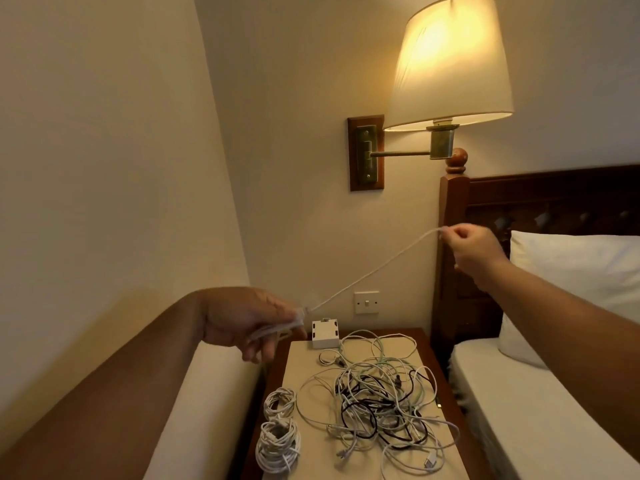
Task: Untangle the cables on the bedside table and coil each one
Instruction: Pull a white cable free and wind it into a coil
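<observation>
A white cable (374, 271) stretches taut in the air between my two hands. My left hand (249, 323) grips a bunch of its loops above the left edge of the bedside table (433, 355). My right hand (474, 247) pinches the cable's far end, raised up by the headboard. On the table lies a tangled pile of white and black cables (381, 403). Two coiled white cables (278, 400) (277, 445) sit at the table's front left.
A white power adapter box (325, 334) stands at the table's back. A wall switch (366, 302) is behind it. A lit wall lamp (450, 60) hangs above. Beds flank the table: a mattress (207, 393) left, another with a pillow (571, 271) right, under a wooden headboard (453, 216).
</observation>
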